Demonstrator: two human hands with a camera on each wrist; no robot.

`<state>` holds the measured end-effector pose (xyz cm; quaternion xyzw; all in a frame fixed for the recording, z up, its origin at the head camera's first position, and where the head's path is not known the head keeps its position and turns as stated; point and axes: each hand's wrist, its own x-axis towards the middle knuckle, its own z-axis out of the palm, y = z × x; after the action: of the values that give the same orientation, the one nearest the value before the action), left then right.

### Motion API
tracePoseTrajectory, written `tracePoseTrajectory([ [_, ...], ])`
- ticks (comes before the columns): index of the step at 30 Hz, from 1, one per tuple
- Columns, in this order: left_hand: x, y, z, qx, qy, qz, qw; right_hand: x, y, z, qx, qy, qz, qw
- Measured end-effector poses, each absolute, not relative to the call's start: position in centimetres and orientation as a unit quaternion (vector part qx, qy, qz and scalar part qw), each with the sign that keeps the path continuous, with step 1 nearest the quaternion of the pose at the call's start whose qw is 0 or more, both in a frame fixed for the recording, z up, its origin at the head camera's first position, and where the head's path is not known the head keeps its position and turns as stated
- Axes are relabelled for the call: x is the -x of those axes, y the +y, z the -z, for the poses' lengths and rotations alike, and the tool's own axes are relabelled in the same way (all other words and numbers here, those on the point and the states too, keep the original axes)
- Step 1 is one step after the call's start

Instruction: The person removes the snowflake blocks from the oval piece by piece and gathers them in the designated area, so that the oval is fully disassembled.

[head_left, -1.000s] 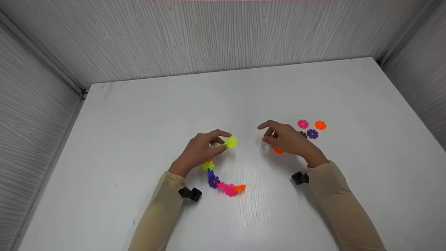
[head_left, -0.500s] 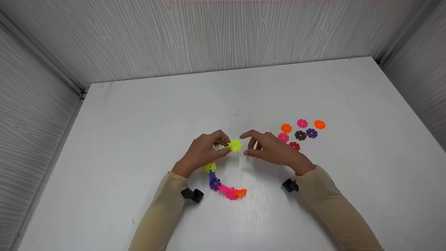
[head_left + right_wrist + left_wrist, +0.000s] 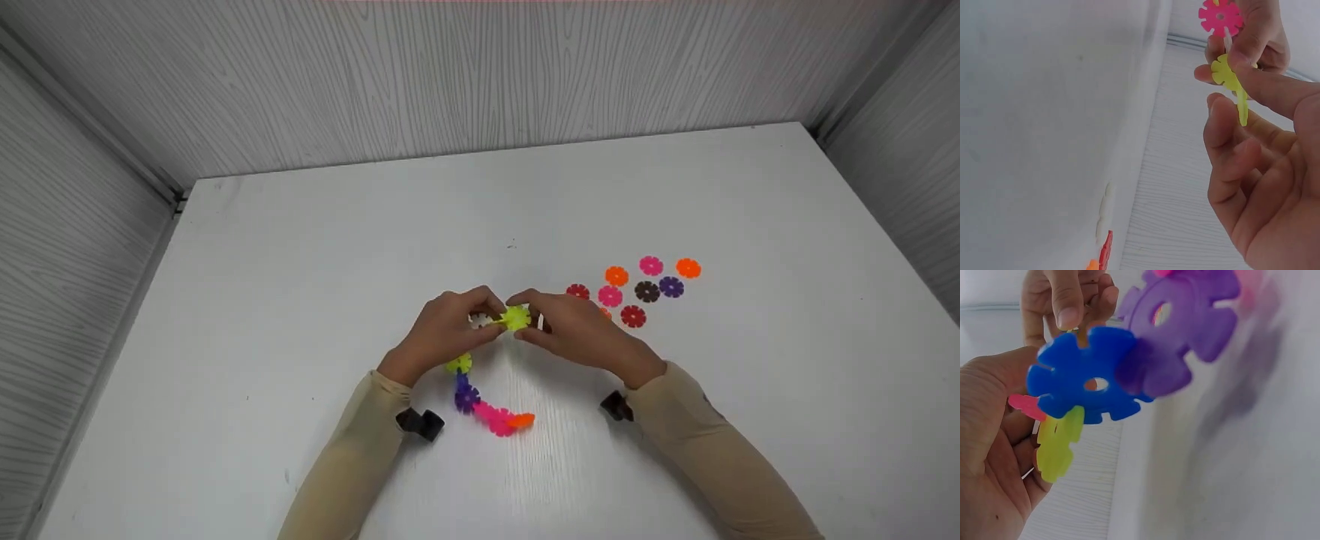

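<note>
A chain of notched plastic flower discs hangs from my left hand (image 3: 439, 334), which pinches it near its upper end. Downward from that hand run a yellow disc (image 3: 459, 363), a blue disc (image 3: 1055, 377), a purple disc (image 3: 467, 399), pink discs (image 3: 501, 422) and an orange disc (image 3: 523, 421). At the top end, a bright yellow disc (image 3: 516, 318) sits between both hands. My right hand (image 3: 581, 330) holds its edge with thumb and forefinger. A pink disc (image 3: 1220, 17) shows beyond the left fingers in the right wrist view. My palms hide part of the chain.
To the right of the hands lie loose discs on the white table (image 3: 300, 262): red (image 3: 634, 316), orange (image 3: 616, 276), pink (image 3: 651, 265), brown (image 3: 646, 292) and purple (image 3: 671, 286) among them. A wood-grain panel (image 3: 480, 75) stands behind the table.
My right hand has come left from beside the loose discs to the bright yellow disc and now holds it. My left hand has shifted slightly right with the chain.
</note>
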<state>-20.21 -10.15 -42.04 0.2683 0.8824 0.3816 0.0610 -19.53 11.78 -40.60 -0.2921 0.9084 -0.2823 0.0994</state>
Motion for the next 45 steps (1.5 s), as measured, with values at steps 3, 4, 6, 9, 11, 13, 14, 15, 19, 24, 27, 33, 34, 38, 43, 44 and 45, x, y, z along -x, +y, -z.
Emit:
tracePoseTrajectory([
  [3, 20.1, -10.0, 42.2, -0.277, 0.88, -0.383, 0.052, 19.3, 11.6, 40.5, 0.299, 0.914, 0.264, 0.074],
  [4, 20.1, -10.0, 42.2, -0.279, 0.879, -0.382, 0.049, 19.3, 11.6, 40.5, 0.3, 0.915, 0.261, 0.068],
  [6, 20.1, -9.9, 42.2, -0.284, 0.879, -0.381, 0.042, 19.3, 11.6, 40.5, 0.307, 0.914, 0.258, 0.055],
  [9, 20.1, -9.9, 42.1, -0.289, 0.88, -0.377, 0.033, 19.3, 11.7, 40.5, 0.321, 0.911, 0.256, 0.037],
  [11, 20.1, -9.9, 42.0, -0.288, 0.881, -0.374, 0.032, 19.3, 11.8, 40.6, 0.331, 0.908, 0.254, 0.024],
  [13, 20.1, -9.9, 41.9, -0.285, 0.882, -0.373, 0.035, 19.4, 11.9, 40.8, 0.34, 0.906, 0.253, 0.014],
  [14, 20.1, -10.0, 41.8, -0.285, 0.883, -0.373, 0.037, 19.4, 11.9, 40.8, 0.344, 0.904, 0.254, 0.01],
  [15, 20.1, -10.0, 41.7, -0.285, 0.883, -0.372, 0.038, 19.4, 12.0, 40.9, 0.349, 0.902, 0.255, 0.007],
  [19, 20.1, -10.0, 41.5, -0.286, 0.881, -0.374, 0.044, 19.4, 12.1, 41.0, 0.36, 0.895, 0.262, 0.005],
  [24, 20.1, -10.1, 41.6, -0.286, 0.877, -0.382, 0.05, 19.5, 12.3, 40.9, 0.362, 0.892, 0.269, 0.015],
  [27, 20.1, -10.1, 41.6, -0.292, 0.874, -0.385, 0.053, 19.5, 12.4, 41.0, 0.37, 0.889, 0.269, 0.014],
  [33, 20.1, -10.3, 41.7, -0.296, 0.872, -0.386, 0.06, 19.7, 12.4, 41.2, 0.386, 0.884, 0.265, 0.014],
  [34, 20.1, -10.4, 41.7, -0.297, 0.871, -0.386, 0.061, 19.8, 12.4, 41.2, 0.388, 0.883, 0.264, 0.016],
  [38, 20.2, -10.5, 41.6, -0.302, 0.869, -0.387, 0.064, 20.0, 12.4, 41.1, 0.39, 0.88, 0.268, 0.028],
  [43, 20.3, -10.5, 41.5, -0.311, 0.865, -0.387, 0.069, 20.2, 12.6, 41.1, 0.392, 0.877, 0.277, 0.037],
  [44, 20.3, -10.5, 41.5, -0.313, 0.865, -0.385, 0.069, 20.2, 12.7, 41.1, 0.393, 0.876, 0.276, 0.038],
  [45, 20.3, -10.5, 41.5, -0.314, 0.865, -0.384, 0.07, 20.2, 12.7, 41.1, 0.393, 0.876, 0.277, 0.039],
])
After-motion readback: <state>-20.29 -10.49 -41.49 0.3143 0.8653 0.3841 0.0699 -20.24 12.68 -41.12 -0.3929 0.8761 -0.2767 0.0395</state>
